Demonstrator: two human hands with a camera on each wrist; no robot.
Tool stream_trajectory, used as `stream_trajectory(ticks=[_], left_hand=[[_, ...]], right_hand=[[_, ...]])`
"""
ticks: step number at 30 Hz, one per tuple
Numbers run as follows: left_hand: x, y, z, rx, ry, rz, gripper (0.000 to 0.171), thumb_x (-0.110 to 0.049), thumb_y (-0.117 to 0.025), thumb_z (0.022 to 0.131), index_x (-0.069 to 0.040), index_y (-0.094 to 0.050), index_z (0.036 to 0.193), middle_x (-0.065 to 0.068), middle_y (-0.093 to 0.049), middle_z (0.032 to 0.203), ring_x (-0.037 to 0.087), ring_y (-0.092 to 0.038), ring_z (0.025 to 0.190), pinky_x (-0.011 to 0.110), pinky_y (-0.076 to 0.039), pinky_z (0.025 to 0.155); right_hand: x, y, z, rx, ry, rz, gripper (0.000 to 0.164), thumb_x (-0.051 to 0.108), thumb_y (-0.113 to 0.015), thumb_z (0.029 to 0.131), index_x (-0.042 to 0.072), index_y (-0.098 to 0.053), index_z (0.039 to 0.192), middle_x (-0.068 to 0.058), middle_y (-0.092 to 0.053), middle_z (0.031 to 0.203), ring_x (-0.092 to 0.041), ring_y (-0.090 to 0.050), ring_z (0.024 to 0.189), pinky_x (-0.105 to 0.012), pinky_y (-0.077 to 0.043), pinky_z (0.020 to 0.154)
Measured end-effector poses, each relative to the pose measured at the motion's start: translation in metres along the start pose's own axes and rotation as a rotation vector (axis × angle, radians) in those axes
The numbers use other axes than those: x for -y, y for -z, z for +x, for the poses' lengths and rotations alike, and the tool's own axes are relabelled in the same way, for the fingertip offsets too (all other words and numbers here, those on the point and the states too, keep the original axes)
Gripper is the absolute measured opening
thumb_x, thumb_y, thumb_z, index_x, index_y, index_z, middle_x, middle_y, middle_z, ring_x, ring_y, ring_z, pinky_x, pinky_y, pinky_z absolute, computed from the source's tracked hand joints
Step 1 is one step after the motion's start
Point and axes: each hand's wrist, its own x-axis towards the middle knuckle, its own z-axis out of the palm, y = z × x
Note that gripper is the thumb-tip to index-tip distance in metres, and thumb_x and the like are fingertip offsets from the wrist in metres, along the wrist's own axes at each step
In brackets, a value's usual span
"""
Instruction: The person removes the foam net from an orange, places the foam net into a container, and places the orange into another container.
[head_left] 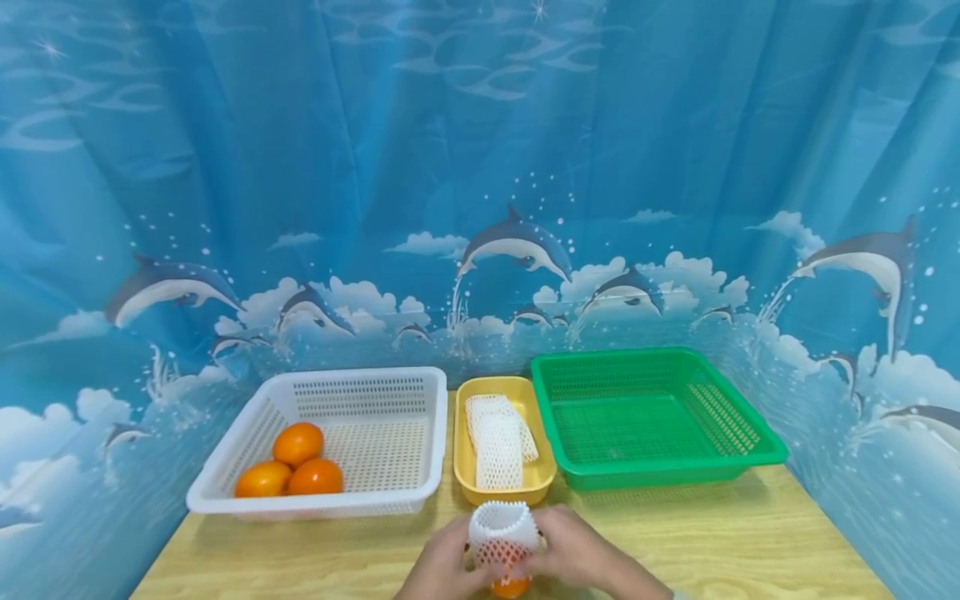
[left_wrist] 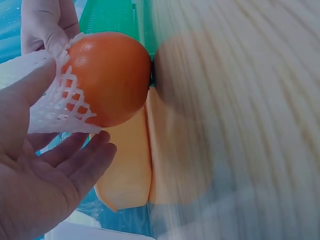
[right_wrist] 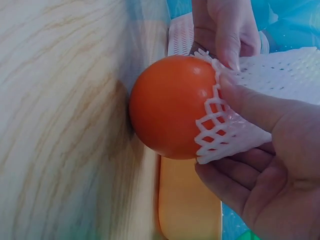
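In front of the yellow basket, an orange [left_wrist: 112, 75] stands on the table with a white foam net sleeve [head_left: 501, 518] pulled partway over its top. The sleeve's lower edge circles the fruit, while the lower part stays bare. My left hand [head_left: 442, 562] grips the sleeve from the left, with its thumb on the mesh [left_wrist: 75, 100]. From the right, my right hand [head_left: 573, 546] pinches the sleeve near its edge, thumb on top and fingers beneath, as the right wrist view shows. In the head view the hands partly hide the orange.
A white basket [head_left: 433, 450] at left holds several oranges [head_left: 298, 443], grouped in its near left part. At the middle, a yellow basket [head_left: 465, 467] contains more white foam nets [head_left: 498, 450]. The green basket [head_left: 637, 477] stands at right. A dolphin-printed curtain [head_left: 480, 167] hangs behind the wooden table [head_left: 712, 542].
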Motion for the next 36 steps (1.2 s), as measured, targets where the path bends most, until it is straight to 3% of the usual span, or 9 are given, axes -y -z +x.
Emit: stream_trajectory(ticks=[3,8,13,20,30,32,36], left_hand=[[0.001,-0.001,0.001,0.039,0.035,-0.034,0.05,-0.045,-0.07,0.074,-0.026,-0.055,0.118,-0.011,-0.058,0.111,0.009,-0.053,0.103,0.034,-0.046,0.087],[0.004,-0.004,0.003,0.03,0.002,0.004,0.05,-0.043,-0.07,0.074,-0.025,-0.055,0.118,-0.012,-0.058,0.11,0.007,-0.053,0.101,0.032,-0.046,0.086],[0.006,-0.005,0.004,0.016,-0.021,0.019,0.044,-0.042,-0.07,0.075,-0.025,-0.058,0.114,-0.013,-0.06,0.106,0.006,-0.054,0.097,0.03,-0.047,0.082],[0.006,-0.01,0.002,-0.142,-0.141,0.102,0.032,-0.027,-0.073,0.075,-0.016,-0.063,0.104,-0.005,-0.063,0.097,0.008,-0.058,0.087,0.026,-0.049,0.071],[0.004,-0.014,0.004,-0.258,-0.202,0.122,0.023,-0.018,-0.074,0.074,-0.016,-0.065,0.095,-0.006,-0.064,0.089,0.007,-0.059,0.081,0.023,-0.05,0.068],[0.003,-0.013,0.003,-0.248,-0.18,0.099,0.022,-0.02,-0.073,0.075,-0.016,-0.065,0.094,-0.006,-0.064,0.087,0.005,-0.058,0.079,0.022,-0.049,0.066],[0.001,-0.012,0.002,-0.15,-0.101,0.006,0.027,-0.03,-0.071,0.078,-0.015,-0.063,0.099,-0.005,-0.062,0.091,0.003,-0.055,0.081,0.021,-0.049,0.064]], right_hand=[[0.0,0.001,0.0,-0.033,0.023,-0.02,0.02,0.024,-0.076,0.069,0.019,-0.068,0.087,0.016,-0.065,0.082,0.004,-0.058,0.074,-0.013,-0.048,0.064],[0.0,0.002,0.001,-0.096,0.058,-0.079,0.011,0.02,-0.076,0.069,0.018,-0.068,0.077,0.016,-0.064,0.073,0.006,-0.055,0.067,-0.008,-0.044,0.057],[0.0,0.001,0.0,-0.068,0.031,-0.033,0.014,0.018,-0.075,0.069,0.018,-0.068,0.08,0.015,-0.064,0.075,0.006,-0.055,0.067,-0.009,-0.045,0.058],[-0.002,-0.003,-0.003,-0.098,0.105,-0.043,0.035,0.025,-0.077,0.068,0.024,-0.064,0.1,0.017,-0.063,0.093,0.0,-0.057,0.085,-0.022,-0.05,0.073],[0.0,-0.003,-0.004,-0.119,0.12,-0.063,0.023,0.024,-0.078,0.068,0.022,-0.066,0.087,0.017,-0.064,0.082,0.005,-0.055,0.073,-0.01,-0.045,0.062],[0.001,-0.003,-0.004,-0.127,0.114,-0.051,0.021,0.02,-0.078,0.068,0.02,-0.067,0.085,0.015,-0.064,0.08,0.005,-0.054,0.072,-0.009,-0.045,0.061],[0.0,-0.004,-0.004,-0.165,0.117,-0.042,0.016,0.012,-0.076,0.067,0.017,-0.068,0.08,0.013,-0.065,0.075,0.006,-0.054,0.067,-0.007,-0.044,0.057]])
